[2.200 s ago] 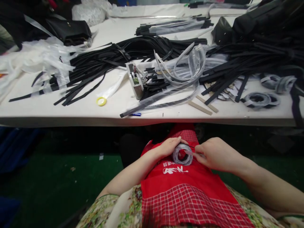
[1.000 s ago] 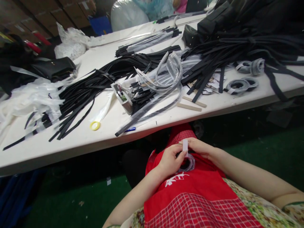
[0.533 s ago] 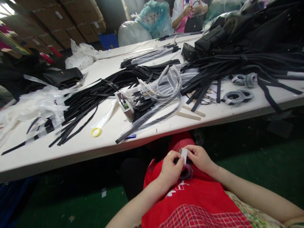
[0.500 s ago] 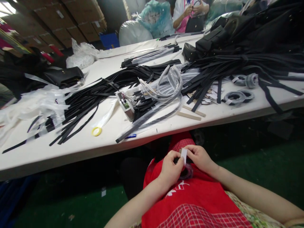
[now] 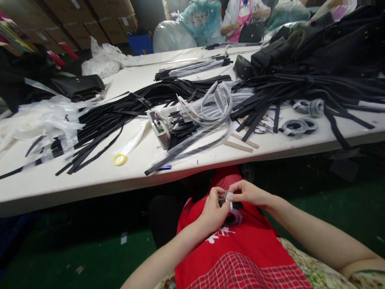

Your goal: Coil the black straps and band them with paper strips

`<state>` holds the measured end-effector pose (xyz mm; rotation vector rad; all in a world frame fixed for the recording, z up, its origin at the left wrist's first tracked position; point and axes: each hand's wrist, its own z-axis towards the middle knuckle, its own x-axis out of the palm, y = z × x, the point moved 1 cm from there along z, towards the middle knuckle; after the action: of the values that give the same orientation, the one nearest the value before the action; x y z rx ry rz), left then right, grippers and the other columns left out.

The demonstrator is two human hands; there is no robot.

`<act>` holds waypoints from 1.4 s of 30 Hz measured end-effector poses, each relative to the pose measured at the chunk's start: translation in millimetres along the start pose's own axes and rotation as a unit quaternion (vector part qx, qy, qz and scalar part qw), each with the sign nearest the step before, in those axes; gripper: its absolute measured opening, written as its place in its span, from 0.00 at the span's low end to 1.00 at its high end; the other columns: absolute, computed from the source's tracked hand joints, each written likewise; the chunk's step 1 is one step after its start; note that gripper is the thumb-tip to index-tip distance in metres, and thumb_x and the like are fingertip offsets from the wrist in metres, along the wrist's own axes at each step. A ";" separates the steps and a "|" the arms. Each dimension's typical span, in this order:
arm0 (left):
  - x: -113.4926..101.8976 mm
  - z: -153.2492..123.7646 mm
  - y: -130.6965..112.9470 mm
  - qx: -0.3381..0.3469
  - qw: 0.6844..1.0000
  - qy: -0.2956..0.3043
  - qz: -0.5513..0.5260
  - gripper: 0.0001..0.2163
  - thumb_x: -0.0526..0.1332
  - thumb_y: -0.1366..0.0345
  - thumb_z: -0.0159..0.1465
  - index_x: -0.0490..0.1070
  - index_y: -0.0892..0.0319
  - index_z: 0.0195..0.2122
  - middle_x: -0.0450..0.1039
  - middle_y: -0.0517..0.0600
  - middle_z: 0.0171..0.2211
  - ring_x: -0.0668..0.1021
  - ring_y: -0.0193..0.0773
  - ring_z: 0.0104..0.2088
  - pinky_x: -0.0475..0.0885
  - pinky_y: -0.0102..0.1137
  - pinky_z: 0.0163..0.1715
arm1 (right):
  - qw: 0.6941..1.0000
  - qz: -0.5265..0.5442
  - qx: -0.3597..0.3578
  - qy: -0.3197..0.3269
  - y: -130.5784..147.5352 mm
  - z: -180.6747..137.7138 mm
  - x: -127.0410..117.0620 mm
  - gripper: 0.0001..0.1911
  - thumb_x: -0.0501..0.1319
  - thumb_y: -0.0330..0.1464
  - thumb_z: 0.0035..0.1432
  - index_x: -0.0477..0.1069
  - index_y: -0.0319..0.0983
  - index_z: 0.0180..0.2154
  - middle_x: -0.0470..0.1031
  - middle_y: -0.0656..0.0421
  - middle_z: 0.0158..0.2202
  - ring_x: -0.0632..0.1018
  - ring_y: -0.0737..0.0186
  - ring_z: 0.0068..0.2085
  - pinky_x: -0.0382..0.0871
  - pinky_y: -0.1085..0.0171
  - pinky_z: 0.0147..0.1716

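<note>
no legible text, white print on red apron unreadable, carton labels too small

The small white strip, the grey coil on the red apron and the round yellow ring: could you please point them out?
Small white strip (image 5: 229, 195), head view: its upper part.
Grey coil (image 5: 238, 217), head view: its right side.
Round yellow ring (image 5: 119, 164), head view: its lower rim.

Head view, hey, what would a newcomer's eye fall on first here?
Probably the bright red apron at bottom centre, where the left hand and right hand meet over a small white piece. Next, likely the long black strips heaped across the white table. A yellow ring also stands out, left of centre near the front edge.
</note>
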<state>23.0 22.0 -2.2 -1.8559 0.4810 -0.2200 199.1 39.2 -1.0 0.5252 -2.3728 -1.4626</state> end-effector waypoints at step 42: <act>-76.0 10.4 26.8 -0.006 0.947 -0.028 -0.320 0.20 0.66 0.66 0.44 0.65 0.60 0.39 0.67 0.41 0.23 0.69 0.28 0.21 0.60 0.24 0.22 | 0.844 -0.411 -0.333 -0.089 101.9 86.6 29.1 0.13 0.57 0.31 0.61 0.76 0.40 0.45 0.75 0.52 0.45 0.75 0.55 0.47 0.68 0.57 0.50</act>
<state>-47.2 56.5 -24.4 -1.9756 -0.1788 -0.5950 120.4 136.2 54.8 1.3301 -1.5595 -2.6242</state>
